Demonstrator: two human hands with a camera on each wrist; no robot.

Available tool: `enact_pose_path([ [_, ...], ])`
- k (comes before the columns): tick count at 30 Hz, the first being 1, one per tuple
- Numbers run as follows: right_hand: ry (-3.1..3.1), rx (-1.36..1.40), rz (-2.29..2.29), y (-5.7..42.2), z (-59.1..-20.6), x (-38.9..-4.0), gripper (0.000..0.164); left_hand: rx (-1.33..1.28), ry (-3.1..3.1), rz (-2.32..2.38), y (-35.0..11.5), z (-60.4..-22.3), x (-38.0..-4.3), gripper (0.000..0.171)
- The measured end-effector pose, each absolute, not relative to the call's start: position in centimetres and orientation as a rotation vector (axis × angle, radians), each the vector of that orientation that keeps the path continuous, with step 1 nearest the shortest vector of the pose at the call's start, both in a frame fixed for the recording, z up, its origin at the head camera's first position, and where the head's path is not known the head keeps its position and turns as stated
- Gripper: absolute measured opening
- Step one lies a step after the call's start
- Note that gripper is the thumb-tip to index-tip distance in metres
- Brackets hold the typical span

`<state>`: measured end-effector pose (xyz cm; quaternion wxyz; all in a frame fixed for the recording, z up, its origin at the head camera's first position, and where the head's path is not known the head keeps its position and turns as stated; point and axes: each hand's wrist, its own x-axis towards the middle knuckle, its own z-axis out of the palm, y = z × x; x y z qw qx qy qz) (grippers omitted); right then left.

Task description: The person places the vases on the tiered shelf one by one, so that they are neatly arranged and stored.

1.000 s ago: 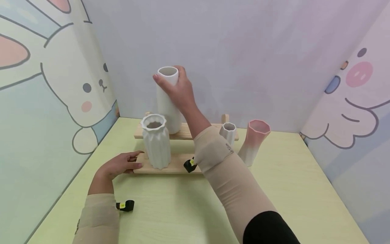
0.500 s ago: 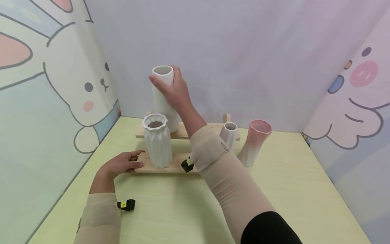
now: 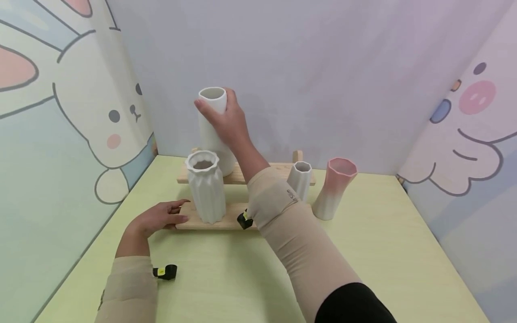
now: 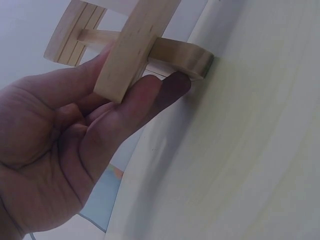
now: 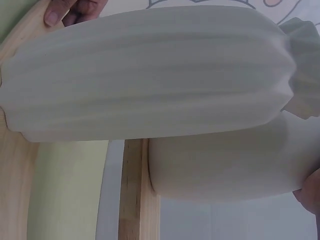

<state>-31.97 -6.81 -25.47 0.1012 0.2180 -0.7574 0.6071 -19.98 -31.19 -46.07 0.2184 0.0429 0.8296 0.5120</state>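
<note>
A two-tier wooden shelf [image 3: 232, 217] stands on the table. At its left end my left hand [image 3: 155, 219] pinches the lower board [image 4: 135, 50], thumb on one face and fingers on the other. My right hand [image 3: 229, 123] grips a tall smooth white vase [image 3: 209, 137] just below its rim; its base is at the left part of the upper board [image 3: 278, 168]. In front, a pleated white vase [image 3: 207, 193] stands upright on the lower board; it overlaps the tall vase [image 5: 220, 165] in the right wrist view. There, only a bit of my right hand shows.
Right of my right forearm is a small faceted white vase [image 3: 300, 179], its lower part hidden by the sleeve. A pink-to-white vase [image 3: 335, 188] stands on the table [image 3: 383, 251] beside the shelf. A plain backdrop [image 3: 323, 89] rises behind, with cartoon-printed walls on both sides.
My right hand has shifted the tall white vase a little left along the upper board. The left hand keeps its place on the shelf's end.
</note>
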Motion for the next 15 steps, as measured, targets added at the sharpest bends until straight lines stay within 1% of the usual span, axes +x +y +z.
enact_pose_path([
  [15,-2.209,0.582,1.701,-7.44,-25.68,-31.87,0.063,0.12,2.273,1.428,-31.14,-45.87,-19.95,0.082],
])
